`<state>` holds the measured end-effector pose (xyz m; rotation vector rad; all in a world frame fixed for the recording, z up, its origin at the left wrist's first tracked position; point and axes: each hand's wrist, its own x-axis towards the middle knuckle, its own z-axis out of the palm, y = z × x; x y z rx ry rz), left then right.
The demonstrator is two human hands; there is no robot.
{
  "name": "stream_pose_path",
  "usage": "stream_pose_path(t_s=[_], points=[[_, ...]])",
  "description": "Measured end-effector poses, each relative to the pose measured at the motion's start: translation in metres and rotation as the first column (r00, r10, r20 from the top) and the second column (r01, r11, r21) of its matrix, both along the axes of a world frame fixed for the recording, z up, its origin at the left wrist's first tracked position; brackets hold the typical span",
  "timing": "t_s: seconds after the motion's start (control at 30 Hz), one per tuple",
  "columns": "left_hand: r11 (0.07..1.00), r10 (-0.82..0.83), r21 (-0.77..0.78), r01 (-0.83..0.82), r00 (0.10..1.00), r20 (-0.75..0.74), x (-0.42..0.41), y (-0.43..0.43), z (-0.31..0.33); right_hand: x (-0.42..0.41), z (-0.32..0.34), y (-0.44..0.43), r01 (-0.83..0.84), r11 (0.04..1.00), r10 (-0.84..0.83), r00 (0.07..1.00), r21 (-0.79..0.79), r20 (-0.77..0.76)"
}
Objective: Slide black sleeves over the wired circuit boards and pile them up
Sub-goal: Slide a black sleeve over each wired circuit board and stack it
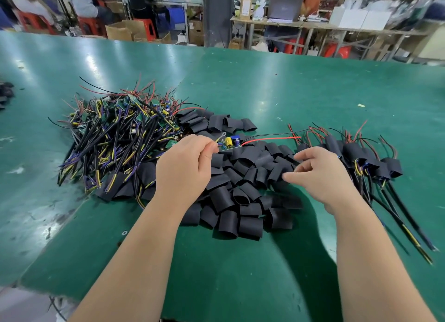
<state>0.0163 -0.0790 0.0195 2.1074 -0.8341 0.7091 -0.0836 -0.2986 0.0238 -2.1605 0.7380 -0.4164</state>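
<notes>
Left hand (183,170) pinches circuit board (229,144); right hand (320,177) fingers (304,156) apart on sleeves (224,201).

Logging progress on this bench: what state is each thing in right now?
Held board: bare, no sleeve on it.
Left hand: pinches that board's wired end.
Loose sleeves: empty, heaped.
Right hand: fingers curled at the heap of sleeves; grip unclear.
Left pile of boards: bare, tangled.
Right pile of boards: sleeved.

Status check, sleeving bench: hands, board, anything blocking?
Left hand pinches bare circuit board at one end, above loose sleeves. Right hand at the sleeves, fingers curled; grip unclear. Board not yet sleeved. Nothing blocking.
</notes>
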Motion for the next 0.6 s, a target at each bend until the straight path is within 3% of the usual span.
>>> stream_pose_path(t_s=[0.23, 0.4, 0.47, 0.6], points=[[1.0, -0.019, -0.006, 0.019, 1.0, 0.016, 0.0, 0.0, 0.001, 0.009, -0.002, 0.02, -0.125, 0.98, 0.147, 0.98, -0.157, 0.137], [1.0, -0.03, -0.006, 0.03, 1.0, 0.004, -0.001, 0.0, 0.001, 0.016, -0.011, 0.03, -0.21, 0.975, 0.196, 0.967, 0.074, 0.163], [0.999, -0.03, -0.015, 0.03, 1.0, 0.002, -0.001, 0.0, 0.002, 0.018, -0.014, 0.029, -0.175, 0.98, 0.164, 0.98, 0.095, 0.115], [0.999, -0.038, -0.023, 0.038, 0.999, -0.002, -0.001, 0.001, 0.002, 0.017, -0.016, 0.027, -0.151, 0.983, 0.149, 0.988, -0.103, -0.026]])
